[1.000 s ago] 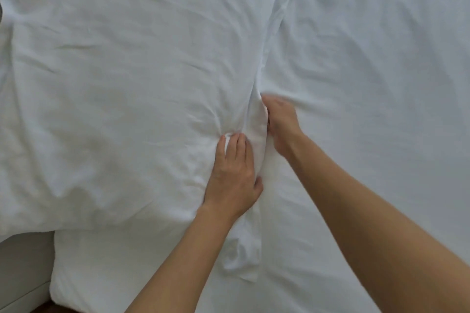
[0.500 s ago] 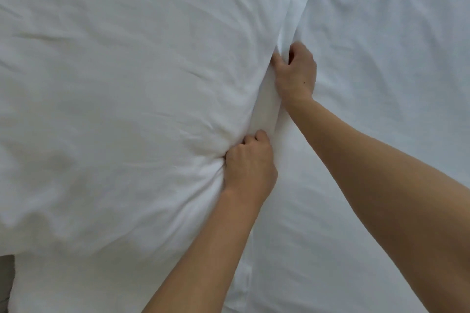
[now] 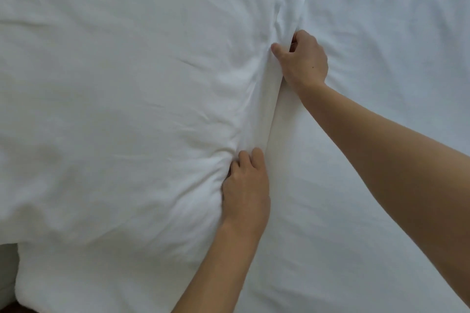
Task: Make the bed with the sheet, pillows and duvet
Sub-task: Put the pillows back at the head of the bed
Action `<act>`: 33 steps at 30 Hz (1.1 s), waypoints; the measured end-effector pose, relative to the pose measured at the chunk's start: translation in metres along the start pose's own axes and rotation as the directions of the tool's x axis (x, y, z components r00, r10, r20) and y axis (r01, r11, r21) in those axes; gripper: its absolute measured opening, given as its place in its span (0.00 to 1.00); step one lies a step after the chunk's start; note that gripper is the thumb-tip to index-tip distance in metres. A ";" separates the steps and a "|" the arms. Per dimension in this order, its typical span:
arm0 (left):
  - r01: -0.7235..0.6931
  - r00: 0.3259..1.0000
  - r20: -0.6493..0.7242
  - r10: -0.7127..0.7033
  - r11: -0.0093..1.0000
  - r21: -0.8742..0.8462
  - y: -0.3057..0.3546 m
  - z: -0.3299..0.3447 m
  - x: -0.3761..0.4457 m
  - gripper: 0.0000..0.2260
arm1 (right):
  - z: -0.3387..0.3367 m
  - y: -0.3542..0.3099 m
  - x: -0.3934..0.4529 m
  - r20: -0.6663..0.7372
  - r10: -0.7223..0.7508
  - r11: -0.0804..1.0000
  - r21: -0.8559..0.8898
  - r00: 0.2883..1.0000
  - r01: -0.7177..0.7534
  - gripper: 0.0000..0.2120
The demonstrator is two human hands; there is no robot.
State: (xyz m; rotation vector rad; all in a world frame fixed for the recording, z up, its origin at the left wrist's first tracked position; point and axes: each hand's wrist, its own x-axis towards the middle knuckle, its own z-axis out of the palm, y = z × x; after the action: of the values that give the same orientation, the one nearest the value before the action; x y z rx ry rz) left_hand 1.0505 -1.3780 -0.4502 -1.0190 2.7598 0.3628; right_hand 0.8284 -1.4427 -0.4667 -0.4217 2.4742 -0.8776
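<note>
A plump white pillow (image 3: 122, 99) in its case fills the left and centre of the view. It lies on the white sheet (image 3: 376, 33), which covers the right side. My left hand (image 3: 245, 190) grips the pillow's right edge low down, fingers dug into the bunched fabric. My right hand (image 3: 302, 61) holds the same edge higher up, thumb and fingers curled round the loose flap of the case. The fabric between both hands is pulled into a taut ridge.
The mattress corner (image 3: 28, 287) shows under the pillow at the lower left, with a dark strip of floor (image 3: 10, 309) at the bottom left. The sheet stretches flat to the right with light creases.
My left hand went from lying flat on the pillow to gripping its edge. My right hand slid farther up the edge and closed on the flap. The view came closer.
</note>
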 end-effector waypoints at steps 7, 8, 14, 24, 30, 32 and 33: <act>0.132 0.988 -0.079 -0.129 0.991 0.035 -0.008 0.013 -0.045 0.28 | 0.015 0.011 -0.049 0.088 -0.039 0.992 -0.119 0.995 0.050 0.15; 0.157 0.984 -0.089 -0.155 0.987 0.018 -0.008 0.013 -0.050 0.28 | 0.017 0.014 -0.057 0.104 -0.050 0.990 -0.129 0.993 0.063 0.16; 0.260 0.960 -0.080 -0.267 0.962 -0.081 -0.014 0.021 -0.093 0.19 | 0.022 0.039 -0.110 0.197 -0.100 0.976 -0.169 0.975 0.134 0.16; 0.114 0.990 -0.046 -0.135 0.943 -0.313 -0.028 0.030 -0.131 0.14 | 0.027 0.064 -0.192 0.428 -0.047 0.996 -0.051 0.903 0.076 0.10; 0.179 0.977 -0.032 -0.211 0.892 -0.415 -0.021 0.030 -0.135 0.16 | 0.019 0.067 -0.216 0.612 -0.002 0.998 0.057 0.791 -0.041 0.12; 0.197 0.970 -0.052 -0.236 0.896 -0.397 -0.015 0.026 -0.136 0.17 | 0.019 0.068 -0.216 0.615 0.018 0.988 0.109 0.789 -0.108 0.15; 0.211 0.965 -0.062 -0.256 0.893 -0.399 -0.012 0.024 -0.135 0.17 | 0.019 0.068 -0.214 0.611 0.024 0.982 0.136 0.791 -0.134 0.16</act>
State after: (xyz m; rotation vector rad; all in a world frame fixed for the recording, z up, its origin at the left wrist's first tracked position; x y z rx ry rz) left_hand 1.1617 -1.2969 -0.4416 -1.4899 2.6731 0.8663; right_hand 1.0091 -1.3087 -0.4527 -0.4495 1.7908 -0.7617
